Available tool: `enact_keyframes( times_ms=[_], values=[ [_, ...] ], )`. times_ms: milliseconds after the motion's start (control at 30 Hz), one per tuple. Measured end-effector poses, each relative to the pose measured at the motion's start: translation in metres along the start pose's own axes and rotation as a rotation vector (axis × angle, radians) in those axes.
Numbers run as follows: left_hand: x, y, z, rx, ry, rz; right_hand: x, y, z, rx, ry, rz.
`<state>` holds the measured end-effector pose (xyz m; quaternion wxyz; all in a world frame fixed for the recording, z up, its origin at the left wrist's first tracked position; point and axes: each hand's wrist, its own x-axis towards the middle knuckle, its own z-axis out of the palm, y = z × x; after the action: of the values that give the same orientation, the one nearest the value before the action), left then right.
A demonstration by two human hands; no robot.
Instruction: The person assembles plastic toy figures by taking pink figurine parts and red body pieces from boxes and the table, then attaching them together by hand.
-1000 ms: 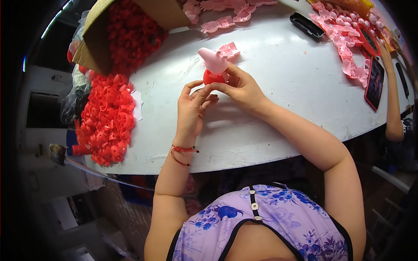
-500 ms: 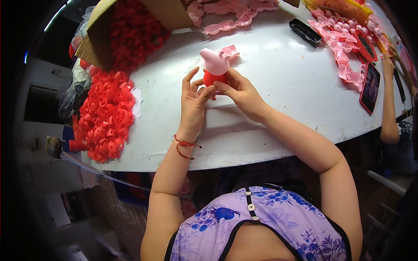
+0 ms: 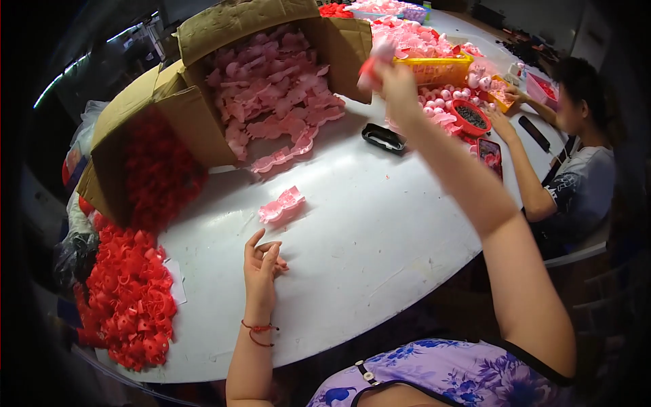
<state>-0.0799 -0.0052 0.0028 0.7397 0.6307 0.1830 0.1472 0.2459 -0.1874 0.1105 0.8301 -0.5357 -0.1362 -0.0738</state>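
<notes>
My right hand point(image 3: 400, 91) is stretched out to the far side of the table, shut on a toy figure point(image 3: 374, 66) with a pink head and red body, both blurred by motion. It is raised beside the box flap and the yellow basket. Near the front, my left hand point(image 3: 260, 275) hovers low over the white table point(image 3: 339, 271), its fingers loosely bent and apart. Some reddish colour shows by its fingertips; whether that is a small part is unclear. A pink molded plastic piece point(image 3: 281, 205) lies just beyond this hand.
Cardboard boxes point(image 3: 196, 112) spill pink and red parts. A heap of red parts point(image 3: 132, 292) covers the left edge. A black case point(image 3: 384, 139), red bowl point(image 3: 470, 117), yellow basket point(image 3: 441, 69) and phone point(image 3: 489, 154) stand toward the right, where a co-worker point(image 3: 576, 156) sits.
My view has swung right and up. The right hand has carried the toy figure away from the left hand, toward the far basket. My left hand has let go of the figure.
</notes>
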Motion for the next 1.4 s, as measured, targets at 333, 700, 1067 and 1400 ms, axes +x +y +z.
enact_keyframes(
  times_ms=[333, 700, 1067, 1400],
  values=[
    [0.005, -0.01, -0.009, -0.043, 0.033, -0.012, 0.143, 0.011, -0.023, -0.163, -0.118, -0.259],
    [0.009, -0.009, -0.006, 0.031, 0.004, 0.062, -0.144, 0.107, 0.054, -0.93, -1.024, -0.761],
    [0.091, 0.015, -0.112, 0.373, 0.255, 0.299, -0.273, 0.054, 0.054, -0.394, -0.859, 0.201],
    [0.233, -0.004, -0.208, 1.934, 0.398, 0.564, -0.295, 0.079, 0.057, -0.29, -0.799, -0.326]
  ],
)
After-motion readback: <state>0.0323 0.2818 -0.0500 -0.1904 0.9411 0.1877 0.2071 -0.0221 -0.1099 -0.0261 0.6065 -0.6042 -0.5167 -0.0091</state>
